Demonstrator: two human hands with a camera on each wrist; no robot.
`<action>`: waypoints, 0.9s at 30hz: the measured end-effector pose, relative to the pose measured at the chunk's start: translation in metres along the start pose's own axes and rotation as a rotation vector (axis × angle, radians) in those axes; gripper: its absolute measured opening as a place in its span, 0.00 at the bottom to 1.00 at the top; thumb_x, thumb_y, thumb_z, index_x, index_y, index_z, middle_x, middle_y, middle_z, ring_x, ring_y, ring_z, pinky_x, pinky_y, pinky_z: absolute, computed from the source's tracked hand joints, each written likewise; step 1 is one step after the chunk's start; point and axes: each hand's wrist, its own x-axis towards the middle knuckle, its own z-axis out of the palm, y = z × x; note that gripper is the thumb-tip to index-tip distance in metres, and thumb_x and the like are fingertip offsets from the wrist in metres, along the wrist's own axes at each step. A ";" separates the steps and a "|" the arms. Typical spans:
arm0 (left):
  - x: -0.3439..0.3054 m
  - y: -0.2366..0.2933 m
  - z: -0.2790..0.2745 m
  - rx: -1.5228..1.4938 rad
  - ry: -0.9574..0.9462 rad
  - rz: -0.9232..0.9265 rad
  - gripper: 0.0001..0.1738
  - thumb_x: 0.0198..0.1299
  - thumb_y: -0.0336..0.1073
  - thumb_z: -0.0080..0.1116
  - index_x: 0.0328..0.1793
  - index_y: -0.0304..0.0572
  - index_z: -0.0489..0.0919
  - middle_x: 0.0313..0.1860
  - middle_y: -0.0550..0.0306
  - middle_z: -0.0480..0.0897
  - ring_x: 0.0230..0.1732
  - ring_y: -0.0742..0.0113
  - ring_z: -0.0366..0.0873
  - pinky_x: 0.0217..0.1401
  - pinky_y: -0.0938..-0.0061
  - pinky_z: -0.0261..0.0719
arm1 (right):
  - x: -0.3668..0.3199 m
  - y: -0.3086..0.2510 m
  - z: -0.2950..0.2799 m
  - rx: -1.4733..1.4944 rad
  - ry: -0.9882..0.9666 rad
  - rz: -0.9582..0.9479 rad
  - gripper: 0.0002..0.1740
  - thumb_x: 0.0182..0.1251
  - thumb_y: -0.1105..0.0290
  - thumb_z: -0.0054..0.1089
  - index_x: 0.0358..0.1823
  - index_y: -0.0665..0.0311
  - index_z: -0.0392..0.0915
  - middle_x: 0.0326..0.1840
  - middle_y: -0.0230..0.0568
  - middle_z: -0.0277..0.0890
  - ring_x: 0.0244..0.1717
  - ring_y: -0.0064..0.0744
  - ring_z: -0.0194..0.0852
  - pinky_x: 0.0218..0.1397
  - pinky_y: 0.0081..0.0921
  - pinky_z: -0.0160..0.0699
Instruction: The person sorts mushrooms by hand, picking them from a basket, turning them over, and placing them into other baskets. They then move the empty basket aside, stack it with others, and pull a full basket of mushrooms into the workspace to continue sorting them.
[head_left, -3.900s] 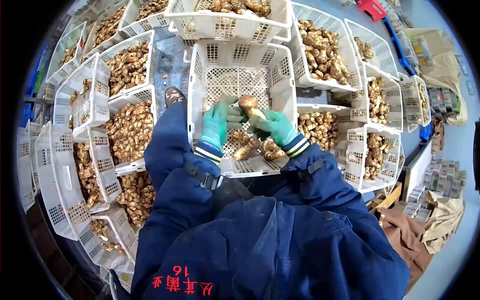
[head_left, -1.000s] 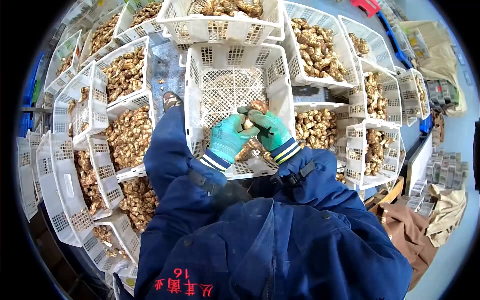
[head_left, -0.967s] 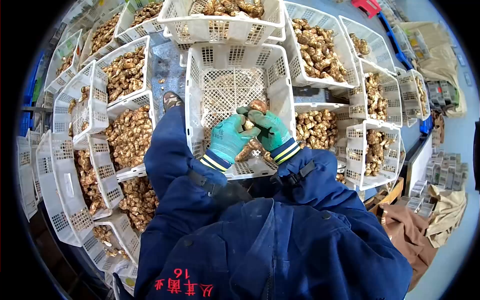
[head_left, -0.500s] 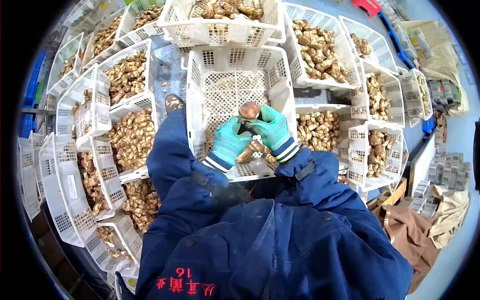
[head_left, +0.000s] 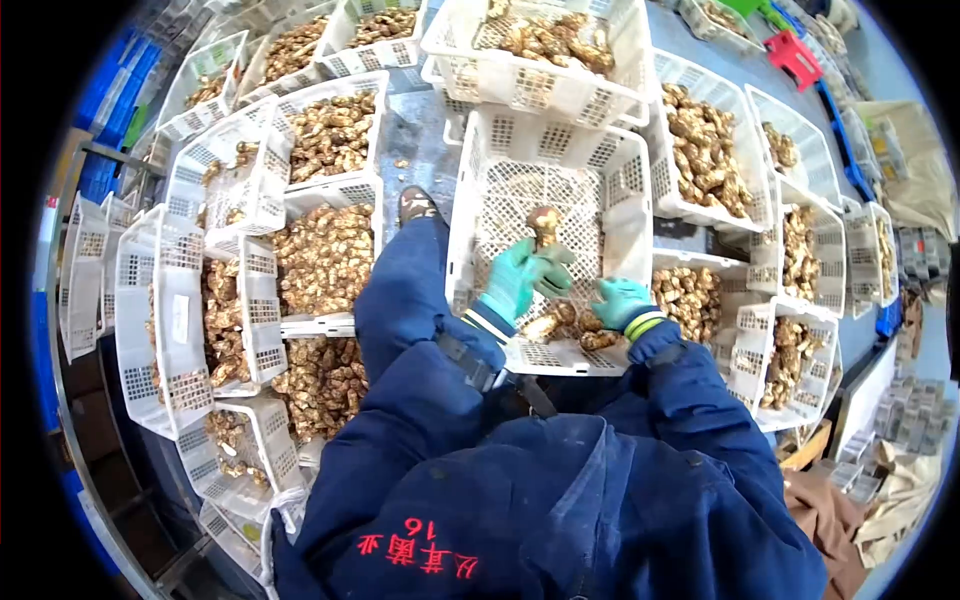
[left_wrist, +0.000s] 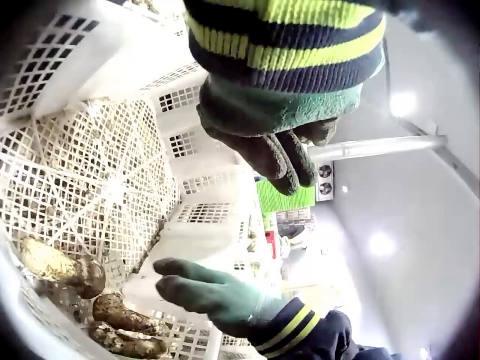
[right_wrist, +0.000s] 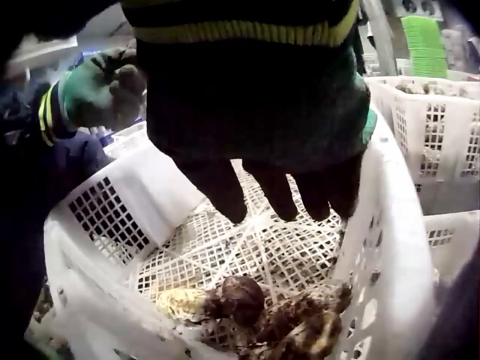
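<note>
In the head view, the green-gloved left hand (head_left: 527, 280) grips the stem of a brown-capped mushroom (head_left: 543, 219) above the white crate (head_left: 490, 350); both wrist views hide this mushroom. Away from it, the right hand (head_left: 622, 303) is over the crate's right side. The right hand (left_wrist: 210, 294) has extended fingers and nothing in them in the left wrist view. Below the hands, several mushrooms (head_left: 550, 323) lie at the crate's near end; one with a pale stem (left_wrist: 49, 260) rests beside darker ones (left_wrist: 127, 315).
White crates of mushrooms (head_left: 330, 258) stand close on the left and others (head_left: 700, 150) on the right. Beyond the working crate, a raised crate (head_left: 540, 85) holds more. A shoe (head_left: 418, 205) stands left of the working crate. Brown cloth (head_left: 825, 510) lies at the lower right.
The hands have moved apart: the right hand has let go and drawn right, while the left keeps the mushroom. The head view has shifted, so the crates appear farther right.
</note>
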 end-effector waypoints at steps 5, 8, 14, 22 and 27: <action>-0.005 0.006 -0.002 -0.097 -0.106 0.085 0.25 0.67 0.45 0.38 0.51 0.27 0.75 0.40 0.44 0.83 0.29 0.57 0.82 0.30 0.70 0.82 | 0.013 -0.017 0.033 -0.042 -0.216 0.040 0.28 0.56 0.50 0.56 0.52 0.61 0.76 0.46 0.57 0.79 0.48 0.51 0.78 0.50 0.40 0.77; -0.008 0.011 0.004 0.001 -0.188 0.093 0.28 0.69 0.49 0.35 0.51 0.29 0.76 0.35 0.47 0.83 0.28 0.59 0.82 0.30 0.70 0.81 | 0.029 -0.008 0.053 -0.186 -0.320 -0.019 0.27 0.49 0.53 0.64 0.49 0.60 0.78 0.47 0.53 0.80 0.48 0.48 0.79 0.49 0.39 0.78; 0.002 0.003 0.001 -0.099 -0.196 0.011 0.33 0.69 0.54 0.32 0.53 0.29 0.75 0.31 0.49 0.82 0.30 0.63 0.82 0.31 0.75 0.79 | 0.014 -0.015 0.038 -0.133 -0.287 -0.028 0.25 0.51 0.62 0.61 0.52 0.64 0.74 0.44 0.55 0.80 0.47 0.52 0.79 0.47 0.42 0.78; 0.006 -0.003 -0.010 -0.367 0.043 0.005 0.13 0.54 0.17 0.56 0.38 0.40 0.65 0.43 0.39 0.81 0.31 0.60 0.81 0.24 0.76 0.76 | 0.013 -0.010 0.043 -0.083 -0.269 -0.002 0.29 0.55 0.62 0.58 0.58 0.66 0.67 0.44 0.60 0.79 0.48 0.56 0.78 0.49 0.43 0.76; 0.004 0.003 -0.004 -0.326 0.224 -0.026 0.11 0.57 0.20 0.54 0.42 0.38 0.65 0.41 0.40 0.81 0.28 0.61 0.79 0.24 0.74 0.77 | 0.022 -0.003 0.045 0.128 -0.168 0.119 0.30 0.58 0.61 0.55 0.61 0.66 0.64 0.46 0.62 0.78 0.49 0.59 0.76 0.54 0.43 0.73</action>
